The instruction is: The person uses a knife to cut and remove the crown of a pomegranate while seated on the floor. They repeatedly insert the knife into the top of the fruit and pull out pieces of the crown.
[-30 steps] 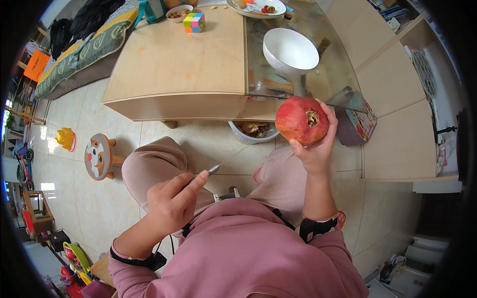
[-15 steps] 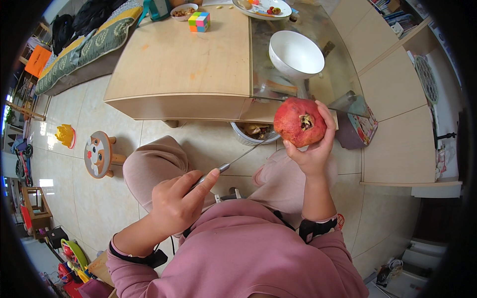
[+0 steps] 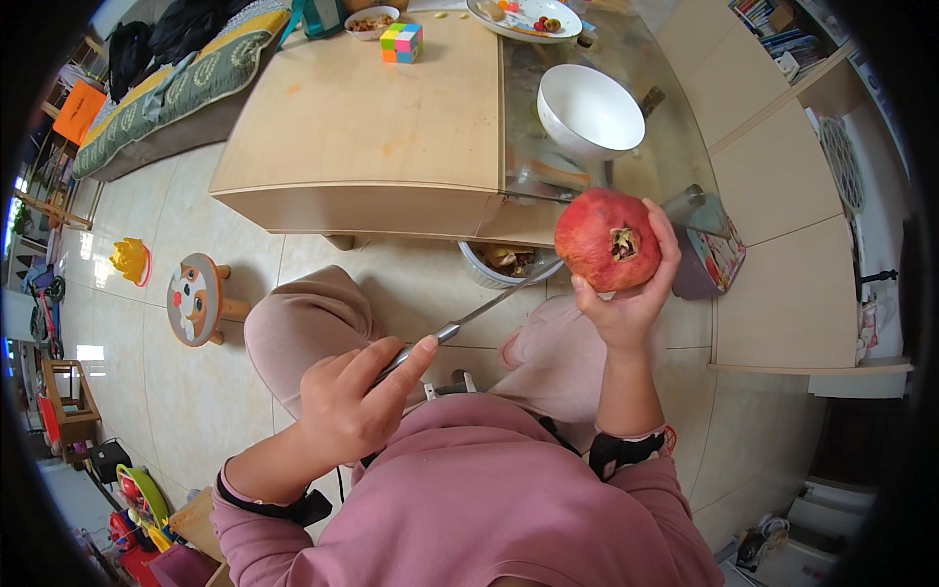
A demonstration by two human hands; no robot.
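Gripping a knife (image 3: 474, 315) by its handle, the left hand (image 3: 350, 401) is closed, with the thumb along the top; the right hand (image 3: 641, 293) is curled around a whole red pomegranate (image 3: 599, 238), its crown end facing up toward the head. The fruit is held up near the table's front edge, and the blade points at its lower left side; whether the tip touches the skin, I cannot tell. Behind the blade, partly under the table (image 3: 362, 127), a bin (image 3: 489, 279) holds scraps and fills the floor space between the knees and the table. Beyond the fruit, a white bowl (image 3: 591, 110) stands on the glass part (image 3: 675, 147) of the tabletop. Farther back are a plate (image 3: 502, 26) with small fruit on it, a colourful cube (image 3: 402, 42) and a small bowl (image 3: 368, 32) of food. The rest of the top is pale wood with a few orange stains. Pale tiles cover the floor (image 3: 215, 411); a round stool (image 3: 194, 300) with an animal face and a yellow crown (image 3: 128, 261) lie to the left. A sofa (image 3: 191, 103) is at the far left, a wooden cabinet (image 3: 773, 186) at the right.
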